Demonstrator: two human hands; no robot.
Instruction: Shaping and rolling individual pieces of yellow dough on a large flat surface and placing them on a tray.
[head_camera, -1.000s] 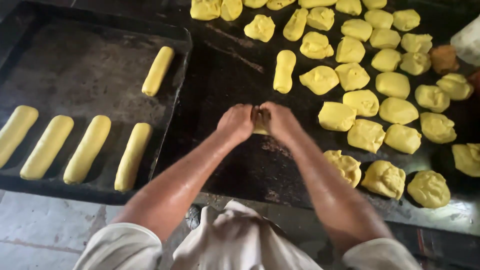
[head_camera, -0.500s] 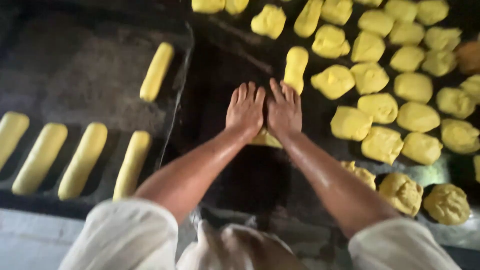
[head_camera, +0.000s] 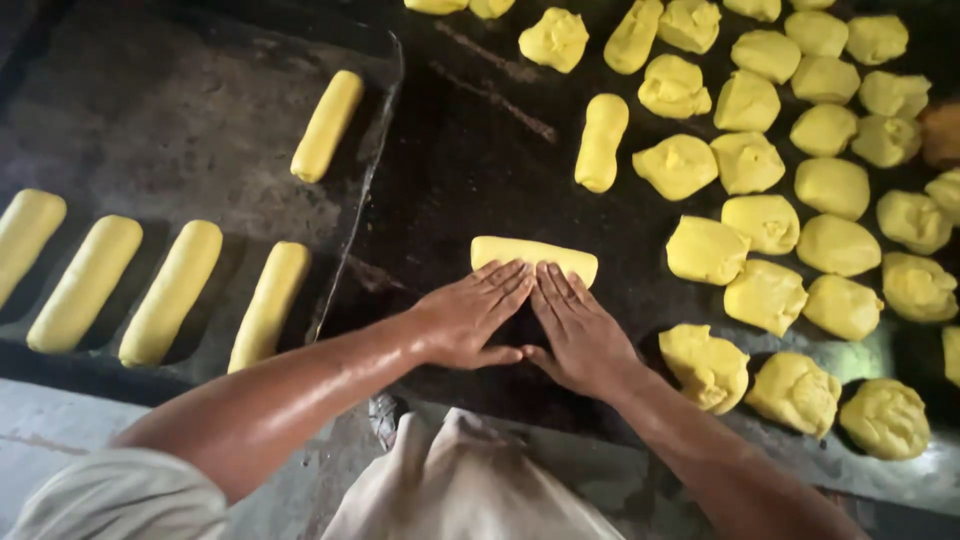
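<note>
Dough: one flattened, oblong yellow dough piece (head_camera: 534, 256) lies crosswise on the dark greasy worktop (head_camera: 455, 170), approx. centre of view, smooth on top, with a straight near edge. Both hands are spread flat, fingers stretched and close together, fingertips pressing on the near edge of that piece; neither grips anything. Left hand (head_camera: 470, 315) and right hand (head_camera: 578, 335) sit side by side, thumbs almost touching.

Left of the hands, a black metal baking tray (head_camera: 150, 140) holds four long yellow dough rolls in a row (head_camera: 150, 285), slightly tilted, w/ a fifth yellow roll (head_camera: 327, 125) further back near the tray's right rim. Beyond the pressed piece, another short yellow dough log (head_camera: 600, 142) lies on the worktop, apart from it. To the right, many rough yellow dough lumps (head_camera: 800, 180) sit in loose rows, some touching each other; nearest lump (head_camera: 705, 367) is just beside the right wrist. Pale cloth garment (head_camera: 460, 490) shows at bottom edge. No packages, labels or signs can be made out.
</note>
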